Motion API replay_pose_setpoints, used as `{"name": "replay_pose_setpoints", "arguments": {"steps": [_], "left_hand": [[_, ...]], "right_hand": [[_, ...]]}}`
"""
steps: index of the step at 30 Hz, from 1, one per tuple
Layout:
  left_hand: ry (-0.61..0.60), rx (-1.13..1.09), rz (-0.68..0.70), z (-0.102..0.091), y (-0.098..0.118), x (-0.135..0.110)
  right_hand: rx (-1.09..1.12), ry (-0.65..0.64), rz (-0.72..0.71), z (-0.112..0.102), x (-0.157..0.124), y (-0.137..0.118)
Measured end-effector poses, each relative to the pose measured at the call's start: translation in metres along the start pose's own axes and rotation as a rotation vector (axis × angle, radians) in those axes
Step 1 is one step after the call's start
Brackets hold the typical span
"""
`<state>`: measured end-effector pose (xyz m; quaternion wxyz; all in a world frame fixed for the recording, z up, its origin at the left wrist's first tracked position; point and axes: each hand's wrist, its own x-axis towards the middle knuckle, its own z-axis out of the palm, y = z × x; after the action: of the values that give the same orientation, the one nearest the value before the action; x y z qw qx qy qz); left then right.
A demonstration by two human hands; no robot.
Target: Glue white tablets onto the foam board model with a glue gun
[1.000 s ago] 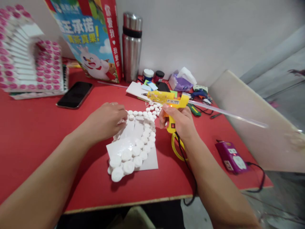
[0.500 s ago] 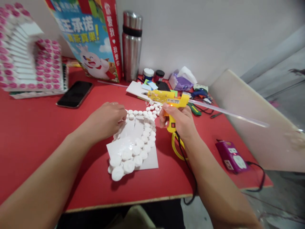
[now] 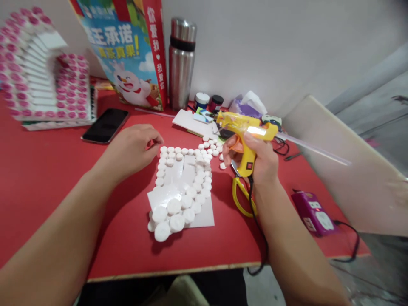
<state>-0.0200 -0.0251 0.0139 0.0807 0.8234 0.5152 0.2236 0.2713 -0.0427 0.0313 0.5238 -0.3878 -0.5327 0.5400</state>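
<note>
My right hand (image 3: pixel 266 159) is wrapped around the handle of a yellow hot glue gun (image 3: pixel 248 127), whose nozzle points left. A clear glue stick (image 3: pixel 318 149) juts from its back. My left hand (image 3: pixel 135 144) hovers by the upper left corner of a white board piece (image 3: pixel 172 174), its fingers bent and a little apart, with nothing visible between them. Round white discs (image 3: pixel 177 222) line the edges of this piece and cover its raised front part. Loose white discs (image 3: pixel 212 146) lie behind it, left of the glue gun.
Yellow-handled scissors (image 3: pixel 239 199) lie under the gun's black cord. A purple power box (image 3: pixel 314 214) sits at the right. Behind stand a steel bottle (image 3: pixel 182 68), a printed bag (image 3: pixel 127 55) and small jars (image 3: pixel 202 100). A phone (image 3: pixel 105 125) and a pink-and-white model (image 3: pixel 41 76) are at the left.
My right hand has moved right with the glue gun, away from the white piece. The left hand has drawn back left from the piece's top edge, its fingers loosening.
</note>
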Motion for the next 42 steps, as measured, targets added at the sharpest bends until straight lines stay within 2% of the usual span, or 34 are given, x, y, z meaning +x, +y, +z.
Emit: {"name": "replay_pose_setpoints", "arguments": {"steps": [6, 12, 26, 33, 36, 42], "left_hand": [[-0.091, -0.148, -0.046, 0.004, -0.001, 0.001], [-0.236, -0.069, 0.009, 0.009, 0.008, 0.002], [-0.282, 0.02, 0.051, 0.014, 0.01, 0.004], [-0.268, -0.029, 0.056, 0.014, 0.006, 0.004], [-0.171, -0.134, 0.016, 0.01, 0.005, 0.002], [0.291, -0.232, -0.176, 0.001, 0.011, 0.001]], "right_hand": [[0.023, 0.034, -0.029, 0.001, 0.002, 0.003], [0.043, 0.06, -0.049, 0.0, 0.003, 0.006], [0.048, 0.039, -0.06, -0.005, 0.008, 0.01], [0.045, 0.029, -0.06, -0.006, 0.008, 0.011], [0.053, 0.034, -0.064, -0.006, 0.008, 0.011], [0.095, 0.047, -0.107, -0.008, 0.008, 0.008]]}}
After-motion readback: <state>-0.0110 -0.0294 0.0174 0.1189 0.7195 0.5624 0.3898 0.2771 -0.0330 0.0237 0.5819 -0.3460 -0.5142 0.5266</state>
